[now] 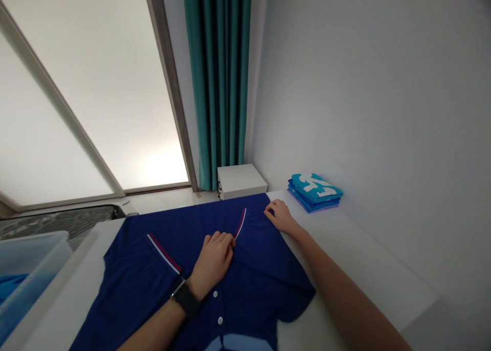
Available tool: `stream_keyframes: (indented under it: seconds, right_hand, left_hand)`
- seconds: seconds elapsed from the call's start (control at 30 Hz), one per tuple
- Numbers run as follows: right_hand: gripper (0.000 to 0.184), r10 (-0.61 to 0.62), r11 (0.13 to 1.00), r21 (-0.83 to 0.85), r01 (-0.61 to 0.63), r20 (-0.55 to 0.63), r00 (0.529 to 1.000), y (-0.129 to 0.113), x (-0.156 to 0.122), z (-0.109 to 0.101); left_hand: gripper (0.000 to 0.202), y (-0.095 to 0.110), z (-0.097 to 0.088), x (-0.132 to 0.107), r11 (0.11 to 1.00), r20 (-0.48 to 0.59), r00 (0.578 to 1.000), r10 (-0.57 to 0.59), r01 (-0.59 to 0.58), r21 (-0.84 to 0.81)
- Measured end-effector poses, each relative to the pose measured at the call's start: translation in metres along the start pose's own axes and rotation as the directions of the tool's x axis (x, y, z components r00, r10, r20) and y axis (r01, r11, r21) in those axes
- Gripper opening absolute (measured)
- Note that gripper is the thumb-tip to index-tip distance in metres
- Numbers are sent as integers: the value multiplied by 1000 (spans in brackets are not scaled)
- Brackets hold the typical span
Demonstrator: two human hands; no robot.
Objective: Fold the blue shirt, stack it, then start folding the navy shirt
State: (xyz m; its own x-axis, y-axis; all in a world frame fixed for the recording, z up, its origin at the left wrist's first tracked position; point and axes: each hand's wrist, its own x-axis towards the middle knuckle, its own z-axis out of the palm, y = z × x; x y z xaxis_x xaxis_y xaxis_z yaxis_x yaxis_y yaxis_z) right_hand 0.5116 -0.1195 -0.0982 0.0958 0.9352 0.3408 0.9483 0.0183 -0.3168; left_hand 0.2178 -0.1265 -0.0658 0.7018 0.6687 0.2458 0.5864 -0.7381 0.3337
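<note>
A navy polo shirt lies spread over a white table, its white buttons and light blue collar part towards me. Both short sleeves are folded inward over the body, and their cuffs carry red and white stripes. My left hand, with a dark watch on the wrist, rests on the middle of the shirt. Its fingers are curled at the striped cuff of the right-hand sleeve. At the shirt's far right edge, my right hand pinches the fabric between thumb and fingers.
A stack of folded blue clothes sits on the white table by the wall. To the left stands a translucent plastic bin with blue cloth inside. Beyond the table are a small white cabinet and a green curtain.
</note>
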Motion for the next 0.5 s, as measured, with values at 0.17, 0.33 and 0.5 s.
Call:
stream_keyframes:
  seconds: [0.17, 0.33, 0.5]
  right_hand:
    - [14, 18, 1000, 5, -18, -32, 999, 1, 0, 6]
    - [15, 8, 999, 34, -5, -68, 998, 0, -2, -3]
    - [27, -74, 991, 106, 84, -98, 992, -9, -14, -26]
  left_hand:
    - [22, -1, 0, 0, 1000, 0, 1000, 4, -4, -20]
    - [21, -1, -1, 0, 1000, -1, 1000, -5, 5, -28]
    - [20, 1, -3, 2, 997, -1, 999, -46, 46, -55]
